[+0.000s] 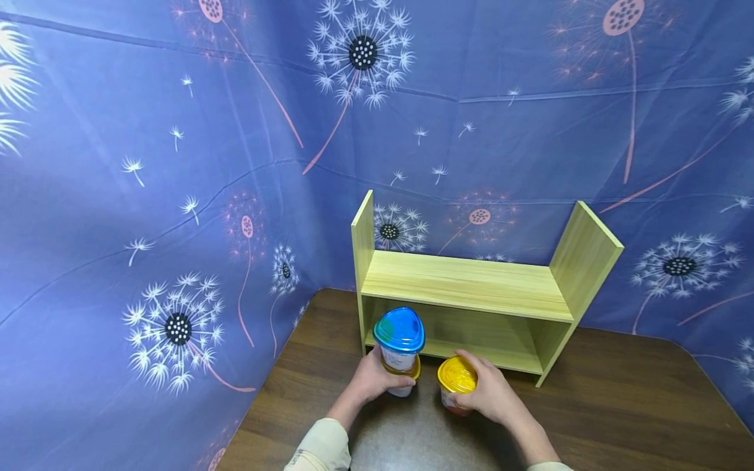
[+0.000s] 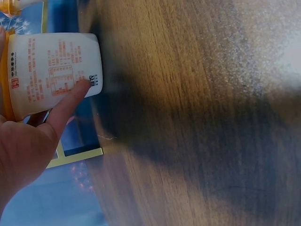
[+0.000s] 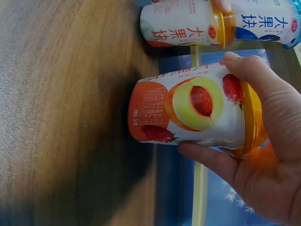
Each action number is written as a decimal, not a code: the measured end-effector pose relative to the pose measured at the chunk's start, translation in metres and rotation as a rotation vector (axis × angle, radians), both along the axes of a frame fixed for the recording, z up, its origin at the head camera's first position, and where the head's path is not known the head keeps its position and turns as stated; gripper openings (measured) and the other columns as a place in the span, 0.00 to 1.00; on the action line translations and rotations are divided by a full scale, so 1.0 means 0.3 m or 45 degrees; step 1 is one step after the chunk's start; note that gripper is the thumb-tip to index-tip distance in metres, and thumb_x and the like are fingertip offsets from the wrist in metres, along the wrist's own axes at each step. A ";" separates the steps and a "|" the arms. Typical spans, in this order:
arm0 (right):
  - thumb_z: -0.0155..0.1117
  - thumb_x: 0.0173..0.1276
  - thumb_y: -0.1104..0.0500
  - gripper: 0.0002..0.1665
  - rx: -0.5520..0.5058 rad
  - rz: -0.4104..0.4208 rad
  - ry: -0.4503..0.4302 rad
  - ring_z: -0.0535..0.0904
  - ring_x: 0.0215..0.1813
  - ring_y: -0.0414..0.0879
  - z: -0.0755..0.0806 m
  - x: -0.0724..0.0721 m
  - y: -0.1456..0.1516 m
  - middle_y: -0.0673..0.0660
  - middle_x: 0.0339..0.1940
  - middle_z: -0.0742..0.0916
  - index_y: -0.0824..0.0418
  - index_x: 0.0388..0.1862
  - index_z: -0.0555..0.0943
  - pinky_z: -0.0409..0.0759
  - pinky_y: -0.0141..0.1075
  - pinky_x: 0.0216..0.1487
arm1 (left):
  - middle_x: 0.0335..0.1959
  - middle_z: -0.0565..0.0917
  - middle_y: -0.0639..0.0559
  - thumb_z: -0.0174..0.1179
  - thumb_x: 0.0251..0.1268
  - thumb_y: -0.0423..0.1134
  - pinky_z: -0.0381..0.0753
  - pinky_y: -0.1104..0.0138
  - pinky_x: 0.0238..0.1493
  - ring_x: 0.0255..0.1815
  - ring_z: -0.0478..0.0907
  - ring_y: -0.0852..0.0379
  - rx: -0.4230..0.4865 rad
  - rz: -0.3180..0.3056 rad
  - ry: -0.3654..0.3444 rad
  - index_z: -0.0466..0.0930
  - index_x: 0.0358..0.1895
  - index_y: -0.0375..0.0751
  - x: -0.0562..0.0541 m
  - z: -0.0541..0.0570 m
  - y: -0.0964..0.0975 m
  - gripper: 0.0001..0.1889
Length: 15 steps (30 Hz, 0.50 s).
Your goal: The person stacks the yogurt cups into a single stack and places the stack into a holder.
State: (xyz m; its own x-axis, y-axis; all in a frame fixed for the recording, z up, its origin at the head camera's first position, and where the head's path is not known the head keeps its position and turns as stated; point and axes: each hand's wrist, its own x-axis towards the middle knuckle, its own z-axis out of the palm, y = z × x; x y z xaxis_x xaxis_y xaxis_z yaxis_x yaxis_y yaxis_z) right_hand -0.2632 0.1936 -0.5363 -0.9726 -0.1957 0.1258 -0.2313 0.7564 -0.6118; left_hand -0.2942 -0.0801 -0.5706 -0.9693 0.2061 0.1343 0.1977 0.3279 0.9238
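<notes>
My left hand [image 1: 370,381] grips a yellow-lidded yogurt cup [image 1: 401,392], with the thumb across its front near the lid. Stacked on top of that cup is a blue-lidded yogurt cup [image 1: 400,332]. In the left wrist view a finger lies along the white side of the lower cup [image 2: 56,70]. To the right, my right hand [image 1: 493,392] holds another yellow-lidded yogurt cup [image 1: 457,375], thumb and fingers around its upper part. Peach and strawberry pictures show on this cup [image 3: 197,103] in the right wrist view. Both lower cups are upright, close over the tabletop.
Just behind the cups stands a light wooden two-tier shelf [image 1: 465,284] with raised side panels. It rests on the brown wooden table [image 1: 624,405]. A blue dandelion-print cloth [image 1: 471,144] hangs behind and along the left side.
</notes>
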 end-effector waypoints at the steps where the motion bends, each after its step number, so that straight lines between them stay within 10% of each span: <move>1: 0.88 0.40 0.48 0.57 0.001 -0.002 -0.001 0.79 0.51 0.58 0.001 -0.002 0.002 0.68 0.59 0.79 0.54 0.71 0.73 0.79 0.49 0.46 | 0.54 0.82 0.50 0.84 0.42 0.42 0.77 0.51 0.60 0.54 0.80 0.50 0.001 -0.002 0.001 0.69 0.64 0.38 -0.001 0.000 0.000 0.44; 15: 0.87 0.42 0.46 0.57 0.024 0.030 0.024 0.79 0.45 0.51 0.093 0.006 0.008 0.65 0.58 0.79 0.51 0.73 0.71 0.79 0.46 0.42 | 0.54 0.82 0.50 0.84 0.43 0.41 0.76 0.51 0.60 0.55 0.80 0.51 0.042 -0.015 -0.007 0.69 0.64 0.38 0.002 0.006 0.000 0.43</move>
State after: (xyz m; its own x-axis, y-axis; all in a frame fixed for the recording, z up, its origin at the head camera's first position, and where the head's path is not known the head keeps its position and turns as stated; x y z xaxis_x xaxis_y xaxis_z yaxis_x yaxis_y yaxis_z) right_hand -0.2612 0.1959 -0.5084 -0.9651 -0.2210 0.1402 -0.2606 0.7621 -0.5927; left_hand -0.2935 -0.0801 -0.5689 -0.9675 0.2129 0.1362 0.1965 0.2946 0.9352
